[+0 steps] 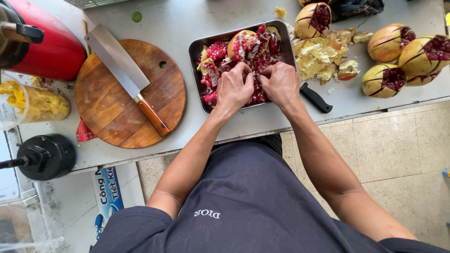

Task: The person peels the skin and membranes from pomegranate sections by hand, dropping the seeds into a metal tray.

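I see my left hand [233, 88] and right hand [281, 84] side by side, fingers curled and pinched together on a red, seedy pomegranate piece [255, 91] at the 6 o'clock edge of a shallow rectangular metal tray [194, 51]. Yellow, crumpled peel [321, 58] lies at the tray's 3 o'clock. A round wooden board [105, 110] with a broad steel cleaver [119, 65] sits at 9 o'clock on the dull grey metal counter [178, 18]; beige floor tiles [398, 150] lie below.

tray [195, 56]: centre | cutting board [112, 117]: left, cleaver [123, 72] on it | pomegranates [403, 56]: right
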